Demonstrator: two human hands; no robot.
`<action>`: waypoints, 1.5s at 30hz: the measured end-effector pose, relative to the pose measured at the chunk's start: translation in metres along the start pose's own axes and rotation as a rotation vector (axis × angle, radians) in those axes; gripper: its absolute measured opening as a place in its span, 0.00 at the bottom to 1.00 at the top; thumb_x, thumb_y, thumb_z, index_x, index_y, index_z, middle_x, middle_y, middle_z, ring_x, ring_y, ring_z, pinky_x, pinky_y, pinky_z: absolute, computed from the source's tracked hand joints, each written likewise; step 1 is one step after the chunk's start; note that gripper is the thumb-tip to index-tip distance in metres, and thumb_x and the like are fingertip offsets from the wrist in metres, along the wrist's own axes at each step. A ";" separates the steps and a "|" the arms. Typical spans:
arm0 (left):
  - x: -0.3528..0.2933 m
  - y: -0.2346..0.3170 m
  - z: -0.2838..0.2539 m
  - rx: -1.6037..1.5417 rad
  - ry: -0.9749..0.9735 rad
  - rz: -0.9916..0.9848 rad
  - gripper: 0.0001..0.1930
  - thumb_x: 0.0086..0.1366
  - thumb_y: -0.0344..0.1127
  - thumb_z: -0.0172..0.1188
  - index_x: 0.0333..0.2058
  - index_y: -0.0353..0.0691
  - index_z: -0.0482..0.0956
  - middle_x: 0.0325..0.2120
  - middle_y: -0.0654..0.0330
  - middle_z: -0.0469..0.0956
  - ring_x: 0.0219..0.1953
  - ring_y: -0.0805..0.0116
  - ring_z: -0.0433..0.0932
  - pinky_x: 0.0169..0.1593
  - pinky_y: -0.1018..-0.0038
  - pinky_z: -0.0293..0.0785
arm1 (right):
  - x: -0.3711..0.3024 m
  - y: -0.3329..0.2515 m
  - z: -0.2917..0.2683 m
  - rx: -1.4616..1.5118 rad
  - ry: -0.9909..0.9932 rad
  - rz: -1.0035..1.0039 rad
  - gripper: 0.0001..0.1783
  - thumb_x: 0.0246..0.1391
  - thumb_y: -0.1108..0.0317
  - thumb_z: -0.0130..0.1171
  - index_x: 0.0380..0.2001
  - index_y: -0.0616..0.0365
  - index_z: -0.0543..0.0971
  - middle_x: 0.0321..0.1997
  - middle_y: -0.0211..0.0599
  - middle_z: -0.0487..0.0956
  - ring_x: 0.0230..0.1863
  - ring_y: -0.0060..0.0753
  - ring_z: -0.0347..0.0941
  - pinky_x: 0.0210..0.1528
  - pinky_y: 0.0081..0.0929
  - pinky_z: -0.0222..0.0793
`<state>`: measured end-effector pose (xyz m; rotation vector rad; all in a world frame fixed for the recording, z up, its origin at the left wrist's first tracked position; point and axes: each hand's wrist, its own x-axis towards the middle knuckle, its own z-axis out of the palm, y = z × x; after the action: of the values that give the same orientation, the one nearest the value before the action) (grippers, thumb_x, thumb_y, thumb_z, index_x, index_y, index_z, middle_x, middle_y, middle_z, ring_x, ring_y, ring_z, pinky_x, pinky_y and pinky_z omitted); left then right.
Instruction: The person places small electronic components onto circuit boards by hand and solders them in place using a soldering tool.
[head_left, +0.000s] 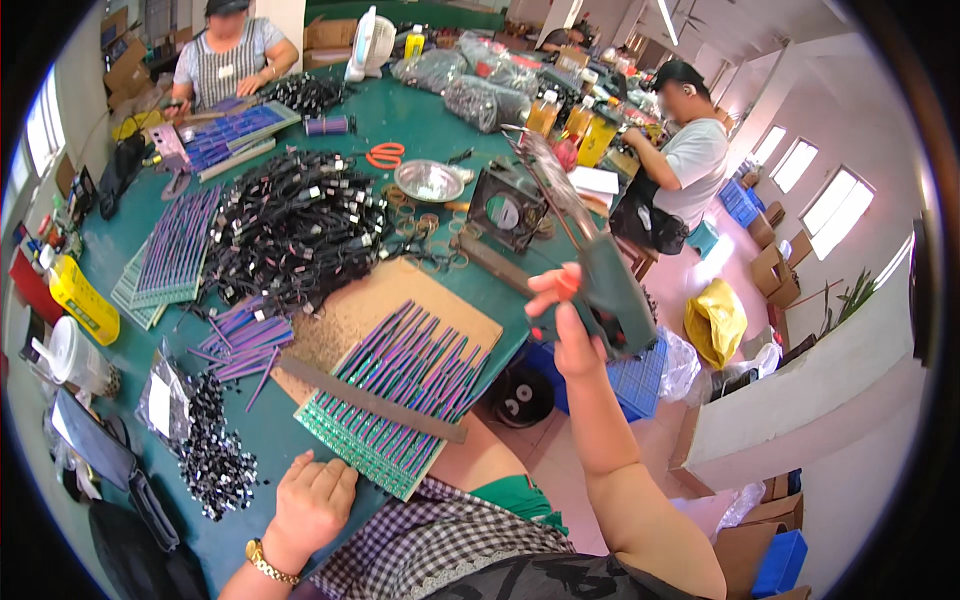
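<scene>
My right hand (568,318), with orange covers on some fingertips, is raised beyond the table's right edge. Its fingers are closed around a dark green hand-held tool (622,290) whose long metal part slants up and away; its exact kind is unclear. My left hand (315,500) lies on the near table edge, fingers loosely laid out and holding nothing. Just beyond it is a green circuit board panel (340,432) bearing rows of thin purple strips (405,345). A flat brown bar (370,397) lies across these strips. Beneath the panel is a cardboard sheet (400,280).
Black cables (295,225) form a big heap beyond the cardboard. Loose purple strips (240,340) and small black parts (215,460) lie left. Farther off are orange-handled scissors (385,155), a metal dish (430,180) and a square fan (505,208). Two co-workers sit around the table.
</scene>
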<state>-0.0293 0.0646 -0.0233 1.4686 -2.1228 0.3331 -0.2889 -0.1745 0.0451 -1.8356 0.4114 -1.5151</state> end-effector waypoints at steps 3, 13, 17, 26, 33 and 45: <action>-0.004 0.002 0.000 0.021 -0.008 0.005 0.08 0.50 0.29 0.60 0.32 0.38 0.78 0.29 0.59 0.78 0.27 0.65 0.76 0.41 0.64 0.77 | 0.038 0.024 0.018 0.039 0.123 -0.090 0.11 0.60 0.70 0.56 0.43 0.65 0.75 0.29 0.36 0.79 0.25 0.23 0.76 0.28 0.23 0.72; -0.002 -0.001 -0.008 -0.047 -0.045 0.049 0.12 0.46 0.29 0.59 0.33 0.36 0.79 0.33 0.58 0.79 0.28 0.64 0.77 0.33 0.69 0.76 | 0.064 0.125 0.021 -0.130 0.098 0.299 0.12 0.56 0.69 0.61 0.40 0.65 0.77 0.25 0.33 0.78 0.18 0.20 0.71 0.21 0.21 0.66; -0.001 -0.007 -0.013 -0.055 -0.084 0.091 0.13 0.46 0.29 0.59 0.34 0.35 0.79 0.34 0.56 0.79 0.29 0.64 0.77 0.33 0.70 0.75 | 0.033 0.061 0.017 0.017 0.039 0.375 0.12 0.57 0.69 0.60 0.42 0.65 0.76 0.25 0.34 0.77 0.20 0.21 0.72 0.22 0.19 0.66; -0.003 -0.022 0.000 -0.200 -0.036 0.047 0.11 0.48 0.29 0.61 0.33 0.34 0.79 0.32 0.57 0.79 0.29 0.62 0.78 0.34 0.68 0.78 | -0.127 -0.062 0.013 0.078 -0.304 0.657 0.21 0.58 0.52 0.58 0.41 0.62 0.74 0.27 0.32 0.75 0.24 0.25 0.71 0.27 0.22 0.69; -0.003 -0.018 0.002 -0.210 -0.023 0.010 0.12 0.46 0.28 0.65 0.32 0.35 0.80 0.31 0.57 0.79 0.28 0.61 0.78 0.31 0.69 0.77 | -0.166 -0.090 0.016 -0.315 -0.892 0.699 0.16 0.59 0.55 0.56 0.34 0.59 0.78 0.26 0.32 0.78 0.24 0.22 0.73 0.26 0.22 0.71; -0.002 -0.018 0.002 -0.185 -0.044 0.034 0.12 0.47 0.29 0.66 0.33 0.36 0.80 0.31 0.57 0.79 0.28 0.62 0.78 0.34 0.67 0.78 | -0.217 -0.075 0.007 0.055 -0.624 1.289 0.24 0.33 0.65 0.69 0.38 0.62 0.81 0.33 0.36 0.81 0.26 0.38 0.79 0.27 0.26 0.74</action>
<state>-0.0131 0.0588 -0.0278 1.3459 -2.1518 0.1142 -0.3531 0.0197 -0.0596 -1.3491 0.9510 -0.0749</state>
